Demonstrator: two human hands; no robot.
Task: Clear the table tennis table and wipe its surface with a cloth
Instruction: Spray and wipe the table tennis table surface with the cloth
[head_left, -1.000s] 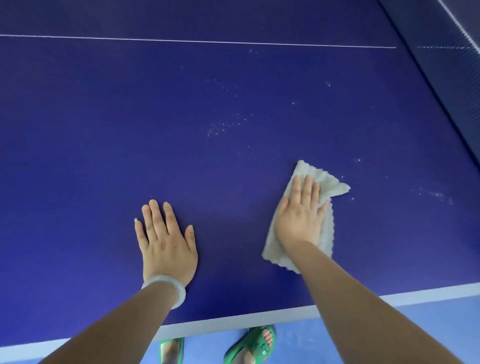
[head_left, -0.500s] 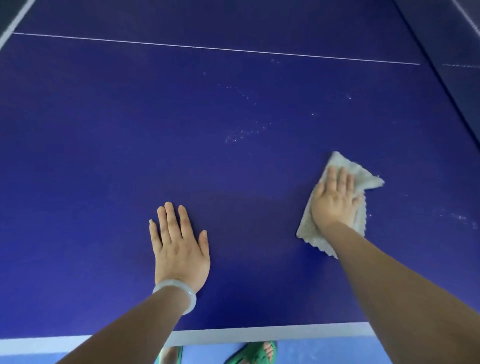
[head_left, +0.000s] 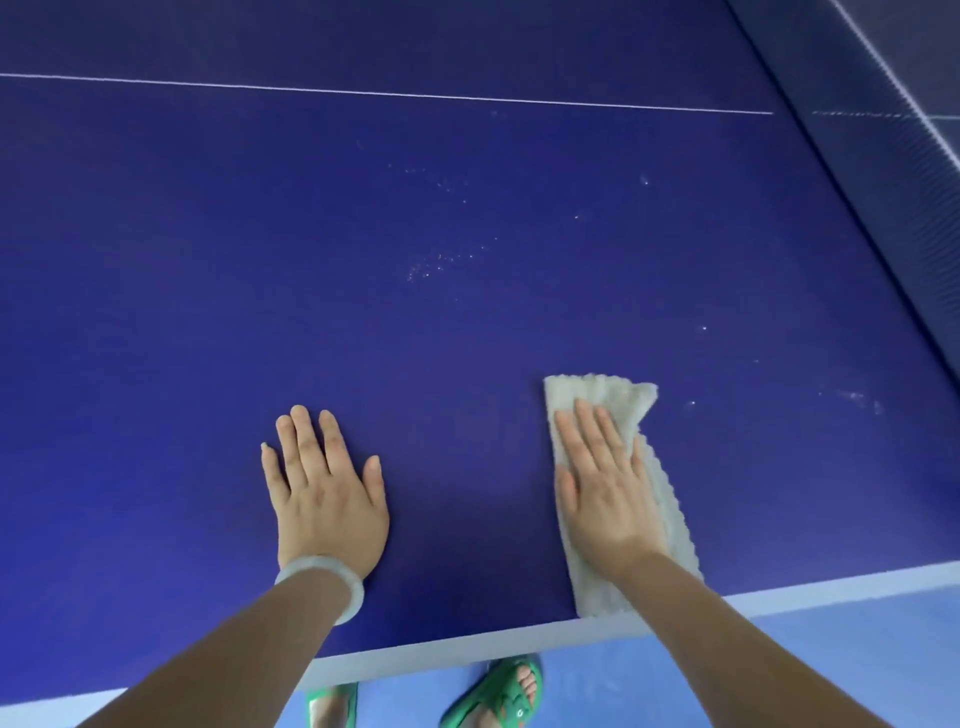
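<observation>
Cloth (head_left: 608, 391) lies folded into a long strip by the near edge of the table (head_left: 208, 322). Its near end touches the white band (head_left: 441, 652) along that edge and its far end points toward the middle. The right hand (head_left: 608, 493) presses flat on top of it, fingers straight and close together, grasping nothing. A flat palm probably spreads the pressure over the whole strip, so a broad path gets wiped rather than a narrow one. The left hand (head_left: 327, 493) rests on bare surface to the left of the cloth, well apart from it and also near the near edge. Its fingers are straight and slightly spread, holding nothing, and it seems to serve as a prop, taking weight while the person leans over. A pale bracelet (head_left: 332, 577) sits on that wrist. With the cloth down and pressed, wiping looks to be the step in hand. White specks (head_left: 441, 262) are scattered farther in, between the cloth and the thin line (head_left: 363, 93) toward the far edge. A few more lie to the right, near the net (head_left: 883, 156). Those patches look unwiped, and reaching them would call for a longer stretch. Green sandals (head_left: 498, 691) show on the floor (head_left: 831, 649) below the near edge.
</observation>
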